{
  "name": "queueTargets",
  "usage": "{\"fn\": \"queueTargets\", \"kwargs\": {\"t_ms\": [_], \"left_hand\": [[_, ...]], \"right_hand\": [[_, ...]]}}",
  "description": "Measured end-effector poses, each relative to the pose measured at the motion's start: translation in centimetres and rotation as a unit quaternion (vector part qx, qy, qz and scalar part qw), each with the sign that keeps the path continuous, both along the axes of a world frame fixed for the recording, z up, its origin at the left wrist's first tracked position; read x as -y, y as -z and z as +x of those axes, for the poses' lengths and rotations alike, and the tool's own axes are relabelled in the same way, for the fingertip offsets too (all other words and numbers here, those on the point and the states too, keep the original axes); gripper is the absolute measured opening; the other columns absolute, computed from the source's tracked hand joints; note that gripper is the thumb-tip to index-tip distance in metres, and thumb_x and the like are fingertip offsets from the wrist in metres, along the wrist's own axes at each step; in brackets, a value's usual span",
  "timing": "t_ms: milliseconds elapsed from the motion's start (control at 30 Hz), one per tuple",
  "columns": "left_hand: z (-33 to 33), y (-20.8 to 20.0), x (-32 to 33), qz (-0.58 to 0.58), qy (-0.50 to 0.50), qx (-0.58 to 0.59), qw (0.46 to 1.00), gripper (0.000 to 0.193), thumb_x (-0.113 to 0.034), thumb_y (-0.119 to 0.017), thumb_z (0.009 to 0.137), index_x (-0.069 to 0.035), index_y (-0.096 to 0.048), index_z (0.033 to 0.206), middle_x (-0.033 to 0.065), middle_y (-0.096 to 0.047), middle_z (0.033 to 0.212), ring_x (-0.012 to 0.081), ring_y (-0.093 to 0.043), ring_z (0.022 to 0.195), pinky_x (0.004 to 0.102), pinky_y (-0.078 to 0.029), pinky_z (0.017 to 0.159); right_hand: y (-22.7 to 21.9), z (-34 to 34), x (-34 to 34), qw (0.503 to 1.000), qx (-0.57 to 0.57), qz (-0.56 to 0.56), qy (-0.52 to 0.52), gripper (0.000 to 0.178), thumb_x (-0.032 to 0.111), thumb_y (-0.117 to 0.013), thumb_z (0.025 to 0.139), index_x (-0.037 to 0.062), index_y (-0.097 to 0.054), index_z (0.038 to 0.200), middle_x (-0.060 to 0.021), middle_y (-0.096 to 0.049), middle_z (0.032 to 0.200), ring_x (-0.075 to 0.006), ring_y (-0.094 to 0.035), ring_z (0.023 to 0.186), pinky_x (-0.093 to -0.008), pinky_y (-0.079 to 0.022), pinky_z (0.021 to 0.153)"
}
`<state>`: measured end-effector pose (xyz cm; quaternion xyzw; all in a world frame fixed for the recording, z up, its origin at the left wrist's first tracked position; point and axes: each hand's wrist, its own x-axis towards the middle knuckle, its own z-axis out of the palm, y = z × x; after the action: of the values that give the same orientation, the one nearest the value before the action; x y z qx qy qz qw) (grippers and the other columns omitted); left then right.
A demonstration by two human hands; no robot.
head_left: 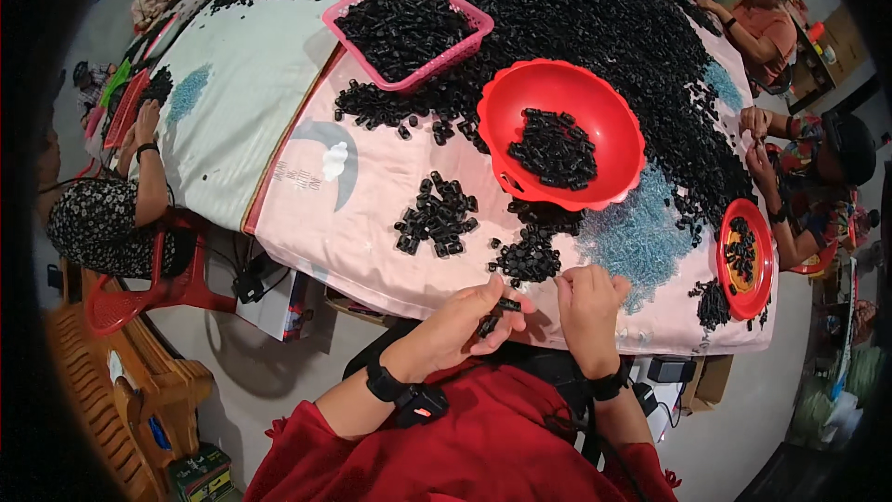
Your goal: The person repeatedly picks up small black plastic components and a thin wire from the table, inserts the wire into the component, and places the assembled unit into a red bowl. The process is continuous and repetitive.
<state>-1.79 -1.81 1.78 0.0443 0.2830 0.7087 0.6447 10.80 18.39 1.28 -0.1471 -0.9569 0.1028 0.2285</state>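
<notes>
My left hand (pixel 448 327) is turned partly palm up near the table's front edge, its fingers curled around small black plastic cylinders (pixel 508 305). Just to its right, my right hand (pixel 589 309) is closed with thumb and fingertips together; whatever it pinches is hidden. Beyond the hands sits a small heap of black caps (pixel 528 258). Farther left is a loose group of short black plastic pieces (pixel 439 217). Small clear bluish pieces (pixel 641 240) spread out beside my right hand. A red bowl (pixel 609 98) behind them holds finished-looking black cylinders (pixel 553 149).
A pink basket (pixel 409 80) full of black pieces stands at the back left. A huge black heap (pixel 595 14) covers the far table. At right lies a red plate (pixel 764 260). Other people (pixel 153 186) sit around the table, with a red chair (pixel 200 270) at left.
</notes>
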Motion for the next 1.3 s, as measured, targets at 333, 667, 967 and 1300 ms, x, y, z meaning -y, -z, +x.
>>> {"fn": "queueTargets", "kwargs": {"t_ms": [333,667,967,1300], "left_hand": [[-8.3,-5.8,-6.6,-0.098,-0.117,-0.22,0.964,0.035,-0.026,-0.061,0.112,-0.003,-0.06,0.139,0.0052,-0.067,0.121,0.0125,-0.067,0.095,0.0257,-0.053,0.075],[-11.0,-8.0,-11.6,-0.159,-0.136,-0.36,0.909,0.048,-0.029,-0.061,0.112,-0.002,-0.052,0.15,0.0096,-0.061,0.141,0.0165,-0.059,0.13,0.0364,-0.052,0.105],[-5.7,-3.5,-7.0,-0.254,-0.099,-0.615,0.74,0.02,-0.018,-0.075,0.098,-0.001,-0.075,0.11,0.0101,-0.071,0.103,0.0172,-0.072,0.09,0.0336,-0.057,0.076],[-2.8,0.1,-7.8,-0.29,-0.151,-0.755,0.568,0.017,-0.017,-0.081,0.09,-0.004,-0.073,0.097,0.0139,-0.065,0.095,0.0358,-0.067,0.093,0.0448,-0.055,0.081]], "right_hand": [[0.6,1.1,-0.6,0.996,-0.072,-0.043,-0.005,0.023,0.004,-0.08,0.086,0.0101,-0.06,0.096,-0.0057,-0.063,0.09,-0.0268,-0.06,0.082,-0.0441,-0.035,0.087],[1.3,1.0,-0.5,0.993,-0.096,-0.062,-0.007,0.023,0.005,-0.079,0.086,0.0097,-0.061,0.099,-0.0065,-0.065,0.093,-0.027,-0.061,0.085,-0.0444,-0.036,0.089],[1.7,1.3,-0.7,0.991,-0.102,-0.08,-0.011,0.026,0.003,-0.081,0.085,0.0096,-0.061,0.101,-0.0067,-0.066,0.093,-0.027,-0.062,0.084,-0.0441,-0.037,0.09],[1.7,1.1,-0.8,0.991,-0.108,-0.084,-0.009,0.026,0.003,-0.081,0.085,0.0096,-0.061,0.1,-0.0059,-0.065,0.092,-0.0261,-0.063,0.084,-0.0437,-0.037,0.09]]}}
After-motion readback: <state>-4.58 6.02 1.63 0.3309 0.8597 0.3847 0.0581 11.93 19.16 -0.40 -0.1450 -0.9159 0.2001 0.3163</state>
